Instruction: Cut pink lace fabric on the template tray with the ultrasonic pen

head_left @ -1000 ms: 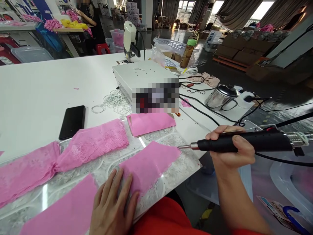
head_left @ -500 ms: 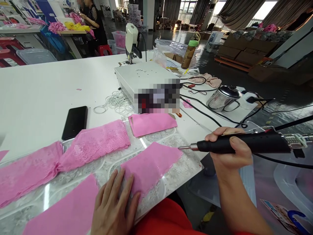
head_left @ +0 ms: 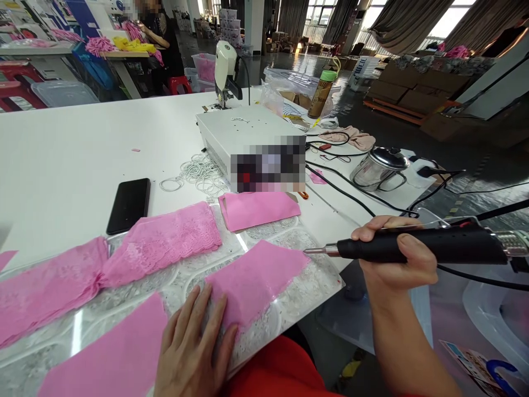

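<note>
**Metal Tip Meets Cloth Corner, Far From the Steadying Hand**

A person's left hand (head_left: 196,336) lies flat, fingers slightly parted, at the near left edge of a flat, pointed pink fabric piece (head_left: 256,281) on a glossy, grey-patterned clear sheet (head_left: 318,278) atop a white worktop (head_left: 74,143). The right hand (head_left: 397,253) wraps its fingers around a black, rod-shaped tool (head_left: 372,246), whose slim silver metal tip (head_left: 320,251) sits at the piece's right corner; whether it presses down or barely grazes is hard to tell. That corner looks like the weak spot: the left hand bears only on the opposite end, so a sideways push of the tip could wrinkle the cloth or swing it round. The sheet's shine suggests a slick surface, which would make such a slip easier. A snag in the black cable (head_left: 483,277) running below the tool could also jolt the tip off line. A second flat pink fabric panel (head_left: 111,350) lies just beside the left hand, where a sliding palm could rumple it.
</note>
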Motion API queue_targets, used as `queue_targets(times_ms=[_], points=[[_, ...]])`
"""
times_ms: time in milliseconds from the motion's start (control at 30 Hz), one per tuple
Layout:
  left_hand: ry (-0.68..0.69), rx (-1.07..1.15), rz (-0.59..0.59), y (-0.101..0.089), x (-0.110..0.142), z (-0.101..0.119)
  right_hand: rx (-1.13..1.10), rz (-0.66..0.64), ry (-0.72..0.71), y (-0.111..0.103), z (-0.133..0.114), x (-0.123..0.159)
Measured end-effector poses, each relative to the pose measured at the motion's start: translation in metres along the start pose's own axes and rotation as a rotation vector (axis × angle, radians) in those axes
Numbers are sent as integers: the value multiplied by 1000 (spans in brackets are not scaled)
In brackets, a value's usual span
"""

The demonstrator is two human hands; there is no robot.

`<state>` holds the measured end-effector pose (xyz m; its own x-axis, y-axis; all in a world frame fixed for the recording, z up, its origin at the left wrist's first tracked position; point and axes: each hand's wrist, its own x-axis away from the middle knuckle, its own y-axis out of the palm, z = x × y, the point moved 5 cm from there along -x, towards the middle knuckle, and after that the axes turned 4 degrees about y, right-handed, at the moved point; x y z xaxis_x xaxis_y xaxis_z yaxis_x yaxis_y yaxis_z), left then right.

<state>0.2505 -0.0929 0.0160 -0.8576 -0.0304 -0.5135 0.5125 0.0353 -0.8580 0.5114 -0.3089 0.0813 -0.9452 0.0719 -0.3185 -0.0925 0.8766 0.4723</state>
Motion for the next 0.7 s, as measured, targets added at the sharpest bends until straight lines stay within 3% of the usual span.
queue_targets(times_ms=[700], points=[[-21, 1, -10, -2, -1, 1, 28, -30, -4, 3, 4, 3]])
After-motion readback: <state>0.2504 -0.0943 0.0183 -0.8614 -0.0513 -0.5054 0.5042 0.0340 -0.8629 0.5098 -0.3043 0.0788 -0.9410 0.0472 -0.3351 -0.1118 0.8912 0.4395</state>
